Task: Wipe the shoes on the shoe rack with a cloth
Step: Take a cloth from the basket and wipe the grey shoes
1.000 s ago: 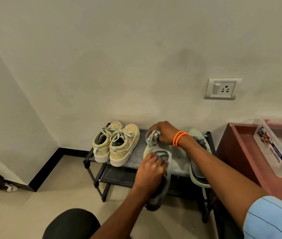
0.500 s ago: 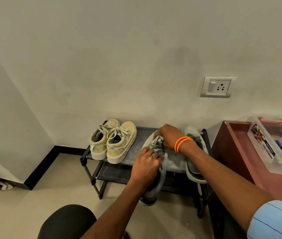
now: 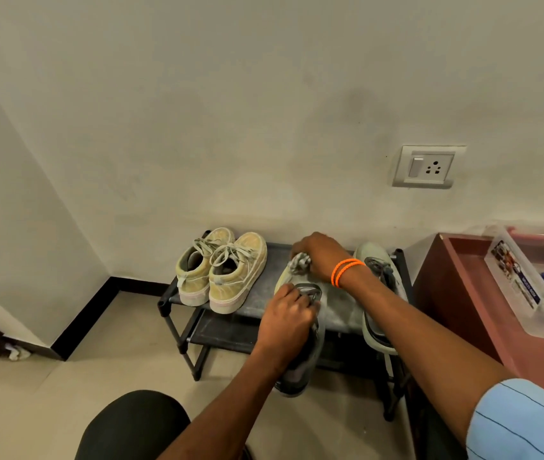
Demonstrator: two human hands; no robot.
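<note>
On the left of the shoe rack (image 3: 177, 295) a yellow pair (image 3: 222, 270) sits side by side, heels outward, probably waiting its turn. The left hand (image 3: 289, 318) grips the grey shoe (image 3: 300, 356) at its collar, steadying it half off the shelf so the toe faces up. The right hand (image 3: 322, 257) pinches a bunched cloth (image 3: 299, 263) against that toe. Its mate (image 3: 378, 293) rests rightmost.

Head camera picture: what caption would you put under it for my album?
Left hand holds a grey shoe while right hand rubs its toe with a cloth.
</note>
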